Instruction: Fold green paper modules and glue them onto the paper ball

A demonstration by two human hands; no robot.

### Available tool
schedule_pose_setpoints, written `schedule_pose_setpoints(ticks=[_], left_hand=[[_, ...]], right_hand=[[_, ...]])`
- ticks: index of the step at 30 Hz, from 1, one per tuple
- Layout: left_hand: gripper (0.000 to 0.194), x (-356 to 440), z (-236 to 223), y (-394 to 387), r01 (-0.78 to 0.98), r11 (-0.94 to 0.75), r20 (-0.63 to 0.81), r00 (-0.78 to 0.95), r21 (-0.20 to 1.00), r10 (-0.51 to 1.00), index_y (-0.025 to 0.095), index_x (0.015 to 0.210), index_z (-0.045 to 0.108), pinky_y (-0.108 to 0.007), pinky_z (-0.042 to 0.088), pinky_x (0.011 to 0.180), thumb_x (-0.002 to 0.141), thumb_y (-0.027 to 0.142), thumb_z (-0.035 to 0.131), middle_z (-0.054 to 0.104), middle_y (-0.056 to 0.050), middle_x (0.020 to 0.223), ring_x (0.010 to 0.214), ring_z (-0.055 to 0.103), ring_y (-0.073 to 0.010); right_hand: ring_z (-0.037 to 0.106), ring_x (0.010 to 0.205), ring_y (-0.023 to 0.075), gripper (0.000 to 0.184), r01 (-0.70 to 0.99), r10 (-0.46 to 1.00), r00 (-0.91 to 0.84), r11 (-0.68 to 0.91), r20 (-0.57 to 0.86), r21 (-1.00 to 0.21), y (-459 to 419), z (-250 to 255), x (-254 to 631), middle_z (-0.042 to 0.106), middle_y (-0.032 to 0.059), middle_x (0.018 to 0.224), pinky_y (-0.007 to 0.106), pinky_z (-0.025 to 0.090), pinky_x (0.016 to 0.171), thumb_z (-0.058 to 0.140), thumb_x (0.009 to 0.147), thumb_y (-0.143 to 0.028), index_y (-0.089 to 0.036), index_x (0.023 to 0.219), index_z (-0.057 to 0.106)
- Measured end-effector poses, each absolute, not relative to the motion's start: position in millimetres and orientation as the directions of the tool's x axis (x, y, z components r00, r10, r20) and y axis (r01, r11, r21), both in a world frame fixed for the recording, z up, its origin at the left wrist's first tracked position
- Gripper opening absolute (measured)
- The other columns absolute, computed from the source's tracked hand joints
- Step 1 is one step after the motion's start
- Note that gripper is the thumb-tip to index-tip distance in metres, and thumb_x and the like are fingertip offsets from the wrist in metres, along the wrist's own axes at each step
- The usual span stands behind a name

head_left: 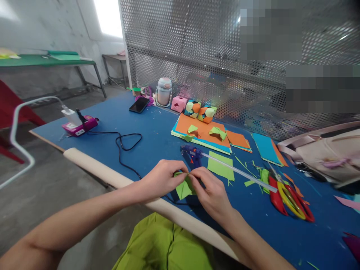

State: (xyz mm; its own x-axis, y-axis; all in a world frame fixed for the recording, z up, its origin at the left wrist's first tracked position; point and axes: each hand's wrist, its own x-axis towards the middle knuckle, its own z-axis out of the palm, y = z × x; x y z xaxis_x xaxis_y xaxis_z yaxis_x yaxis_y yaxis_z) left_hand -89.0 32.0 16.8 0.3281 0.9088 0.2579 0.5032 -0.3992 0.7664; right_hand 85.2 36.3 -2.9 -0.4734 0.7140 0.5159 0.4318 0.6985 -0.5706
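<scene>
Both hands meet over the near part of the blue table, pinching a green sheet of folded paper [183, 188] between them. My left hand [161, 178] is closed on its upper left edge, thumb and finger together. My right hand [209, 187] grips the top right edge, its fingertips touching those of the left. The paper hangs below the fingers, partly hidden by them. Just beyond the hands stands a blue glue gun [193, 153] with a long clear glue stick [239, 170] sticking out toward the right. A flat green paper square [221, 166] lies beside it.
Red and yellow scissors [292, 200] lie at right among paper scraps. Behind are stacked coloured sheets [182, 123], folded paper shapes [179, 104], a bottle [164, 92] and a phone [139, 105]. A black cord [120, 144] runs from a purple power strip [80, 125]. A bag [323, 153] sits far right.
</scene>
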Motion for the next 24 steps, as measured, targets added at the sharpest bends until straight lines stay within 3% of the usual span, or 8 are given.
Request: schedule_pose_setpoints(ticks=[3,6,9,13,16,18,22,24], left_hand=[[0.014,-92,15,34,0.470,-0.334,0.278,0.186,0.817,0.942,0.015,0.073,0.062,-0.019,0.036,0.055,0.078,0.017,0.049,0.060,0.002,0.064,0.058,0.048,-0.0079],[0.011,-91,10,34,0.388,-0.217,0.203,0.077,0.896,0.976,0.015,0.072,0.058,-0.019,0.036,0.054,0.076,0.018,0.049,0.059,0.002,0.065,0.058,0.048,-0.0084],[0.006,-89,6,36,0.371,-0.150,0.109,0.128,0.916,0.986,0.016,0.069,0.056,-0.019,0.034,0.050,0.071,0.017,0.051,0.056,0.003,0.061,0.055,0.046,-0.0082],[0.009,-89,2,40,0.401,-0.162,0.097,0.177,0.902,0.979,0.016,0.064,0.053,-0.019,0.030,0.047,0.071,0.019,0.051,0.049,0.004,0.055,0.053,0.041,-0.0078],[0.012,-88,-2,41,0.355,-0.148,0.122,0.094,0.923,0.988,0.016,0.063,0.051,-0.019,0.031,0.048,0.074,0.021,0.050,0.049,0.003,0.058,0.054,0.041,-0.0081],[0.013,-86,-4,40,0.286,-0.121,0.103,0.078,0.951,0.992,0.016,0.062,0.047,-0.019,0.032,0.049,0.074,0.021,0.051,0.052,0.002,0.063,0.055,0.042,-0.0080],[0.008,-83,-4,37,0.170,-0.054,0.028,0.150,0.984,0.988,0.016,0.076,0.051,-0.019,0.031,0.047,0.074,0.024,0.055,0.056,0.002,0.068,0.052,0.041,-0.0069],[0.019,-83,-2,37,0.158,-0.038,0.008,0.188,0.987,0.982,0.016,0.090,0.055,-0.019,0.031,0.047,0.075,0.027,0.056,0.057,0.002,0.069,0.051,0.041,-0.0068]], right_hand=[[0.056,0.076,0.0150,0.015,0.447,0.807,-0.389,0.587,0.444,-0.675,38,-1,84,0.060,0.0040,0.087,0.026,0.045,0.068,0.045,0.090,-0.026,-0.019,0.096,0.057],[0.053,0.065,0.0136,0.012,0.493,0.851,-0.320,0.525,0.417,-0.694,40,-2,83,0.055,0.0007,0.074,0.025,0.043,0.061,0.050,0.087,-0.029,-0.019,0.085,0.056],[0.051,0.063,0.0127,0.013,0.515,0.812,-0.328,0.582,0.483,-0.629,41,-5,82,0.054,0.0002,0.070,0.024,0.042,0.060,0.047,0.088,-0.022,-0.019,0.077,0.055],[0.054,0.070,0.0134,0.010,0.498,0.731,-0.378,0.678,0.569,-0.540,41,-7,81,0.057,0.0029,0.077,0.025,0.043,0.066,0.047,0.088,-0.018,-0.018,0.087,0.056],[0.052,0.066,0.0132,0.010,0.523,0.774,-0.302,0.622,0.556,-0.582,40,-5,80,0.056,0.0020,0.077,0.025,0.043,0.062,0.053,0.085,-0.023,-0.017,0.093,0.055],[0.050,0.061,0.0123,0.008,0.540,0.827,-0.255,0.552,0.502,-0.635,40,-4,80,0.054,-0.0003,0.070,0.024,0.042,0.058,0.052,0.086,-0.026,-0.019,0.085,0.055],[0.048,0.057,0.0110,0.016,0.531,0.868,-0.257,0.495,0.426,-0.688,42,-5,80,0.053,-0.0020,0.064,0.023,0.039,0.054,0.049,0.087,-0.026,-0.019,0.074,0.056],[0.050,0.058,0.0111,0.016,0.517,0.865,-0.270,0.501,0.424,-0.694,43,-7,80,0.055,-0.0017,0.065,0.022,0.039,0.055,0.051,0.086,-0.025,-0.019,0.073,0.057]])
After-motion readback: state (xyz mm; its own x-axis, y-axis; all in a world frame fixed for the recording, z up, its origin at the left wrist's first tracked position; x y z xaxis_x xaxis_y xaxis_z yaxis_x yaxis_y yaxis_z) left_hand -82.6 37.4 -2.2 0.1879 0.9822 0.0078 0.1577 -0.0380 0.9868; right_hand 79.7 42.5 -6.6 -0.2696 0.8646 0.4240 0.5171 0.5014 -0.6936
